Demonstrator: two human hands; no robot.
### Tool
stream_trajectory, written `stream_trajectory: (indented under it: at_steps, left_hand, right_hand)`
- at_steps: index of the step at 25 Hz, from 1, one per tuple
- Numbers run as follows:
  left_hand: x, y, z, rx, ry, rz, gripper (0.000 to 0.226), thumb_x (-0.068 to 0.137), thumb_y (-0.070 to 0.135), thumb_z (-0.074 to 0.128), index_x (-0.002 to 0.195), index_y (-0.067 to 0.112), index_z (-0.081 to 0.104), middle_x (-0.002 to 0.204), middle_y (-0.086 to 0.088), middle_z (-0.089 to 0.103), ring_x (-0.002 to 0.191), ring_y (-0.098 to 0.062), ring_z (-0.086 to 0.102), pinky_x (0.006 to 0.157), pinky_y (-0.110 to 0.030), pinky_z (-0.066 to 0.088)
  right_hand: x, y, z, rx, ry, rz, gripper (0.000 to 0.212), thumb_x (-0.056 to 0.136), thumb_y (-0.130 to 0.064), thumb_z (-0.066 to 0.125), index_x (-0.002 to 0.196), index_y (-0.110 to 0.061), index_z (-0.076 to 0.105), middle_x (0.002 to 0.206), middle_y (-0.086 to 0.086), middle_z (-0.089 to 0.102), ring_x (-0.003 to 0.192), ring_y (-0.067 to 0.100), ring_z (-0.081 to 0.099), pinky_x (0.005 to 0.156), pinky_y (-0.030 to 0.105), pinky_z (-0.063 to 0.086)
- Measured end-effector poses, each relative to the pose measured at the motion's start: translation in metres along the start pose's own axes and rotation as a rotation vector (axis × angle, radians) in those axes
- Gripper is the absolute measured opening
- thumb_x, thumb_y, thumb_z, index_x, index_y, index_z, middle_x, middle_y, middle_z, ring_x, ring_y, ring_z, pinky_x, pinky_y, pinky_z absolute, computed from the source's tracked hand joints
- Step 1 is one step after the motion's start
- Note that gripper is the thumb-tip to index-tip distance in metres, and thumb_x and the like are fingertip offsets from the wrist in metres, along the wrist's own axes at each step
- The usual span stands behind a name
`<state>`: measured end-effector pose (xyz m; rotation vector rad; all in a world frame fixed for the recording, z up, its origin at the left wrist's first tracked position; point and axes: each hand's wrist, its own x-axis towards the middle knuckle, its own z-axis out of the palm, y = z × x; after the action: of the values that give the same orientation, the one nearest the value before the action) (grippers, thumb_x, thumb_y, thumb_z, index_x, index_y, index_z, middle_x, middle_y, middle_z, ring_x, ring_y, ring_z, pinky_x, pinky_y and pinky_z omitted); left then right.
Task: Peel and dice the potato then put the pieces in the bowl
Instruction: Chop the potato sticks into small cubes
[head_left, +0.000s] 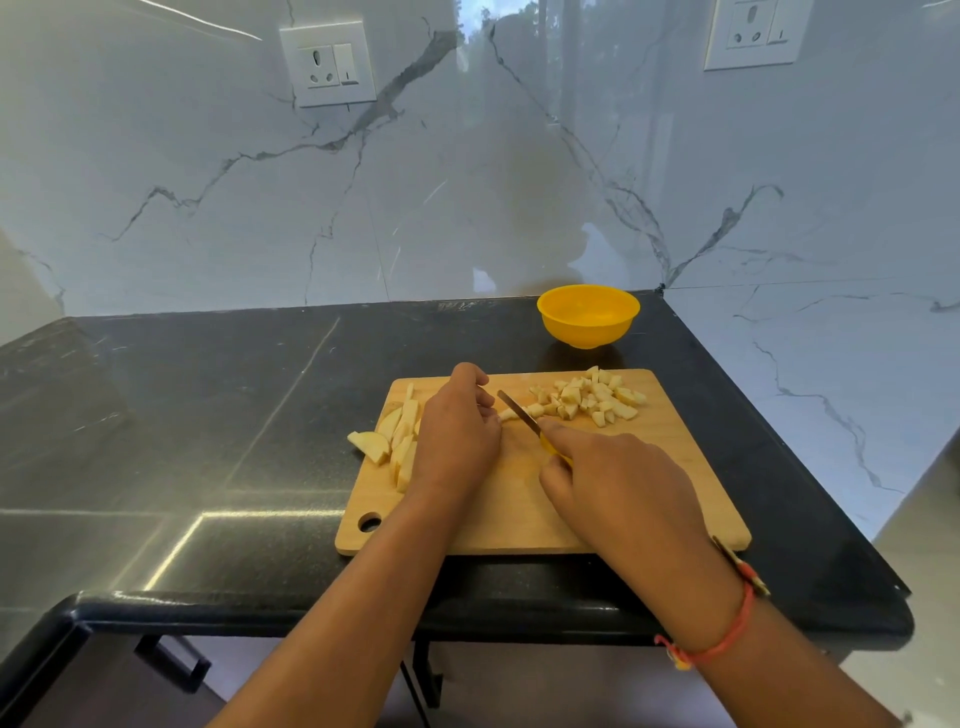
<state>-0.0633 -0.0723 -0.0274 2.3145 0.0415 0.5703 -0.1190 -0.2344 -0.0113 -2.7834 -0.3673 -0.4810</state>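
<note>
A wooden cutting board (597, 514) lies on the black counter. Diced potato pieces (592, 397) are heaped at the board's far right. Long potato strips (402, 441) lie at its left edge. My left hand (457, 431) curls over a potato strip (508, 414) at the board's middle and holds it down. My right hand (618, 488) grips a knife with a yellow handle, index finger along its spine. The knife blade (519, 413) is on the strip just right of my left fingers. A yellow bowl (588, 315) stands behind the board; nothing shows inside it.
The black counter (208, 415) spreads wide to the left. A marble wall with two sockets rises behind. The counter's right edge runs close beside the board. A cabinet handle (174, 665) shows below the front edge.
</note>
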Motion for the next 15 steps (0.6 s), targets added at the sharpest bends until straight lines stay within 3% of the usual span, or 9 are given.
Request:
stream_trajectory:
  at_steps: [6,11,15]
  left_hand:
    - [0.001,0.001,-0.001,-0.008,0.009,-0.011,0.03,0.088,0.005,0.065,0.113,0.018,0.054,0.088,0.007,0.063,0.082,-0.006,0.062,0.075,-0.022,0.055]
    - [0.002,0.001,0.001,0.001,0.02,-0.007,0.029,0.087,0.007,0.068,0.108,0.021,0.052,0.087,0.007,0.062,0.08,-0.008,0.062,0.073,-0.024,0.056]
    - [0.002,0.001,0.002,0.023,0.024,-0.02,0.028,0.089,0.006,0.067,0.111,0.019,0.054,0.089,0.008,0.059,0.08,-0.006,0.057,0.067,-0.018,0.05]
  right_hand:
    - [0.009,-0.005,0.01,0.017,-0.1,0.004,0.048,0.095,-0.047,0.037,0.142,-0.048,0.037,0.076,-0.013,0.048,0.065,0.008,0.046,0.052,0.028,0.04]
    - [-0.004,0.002,-0.001,-0.034,-0.124,-0.018,0.049,0.096,-0.045,0.035,0.144,-0.049,0.033,0.071,-0.012,0.048,0.064,0.007,0.046,0.05,0.027,0.038]
    - [-0.021,0.013,-0.011,-0.08,-0.061,-0.026,0.048,0.096,-0.047,0.033,0.143,-0.052,0.032,0.065,-0.014,0.048,0.059,0.007,0.048,0.051,0.024,0.045]
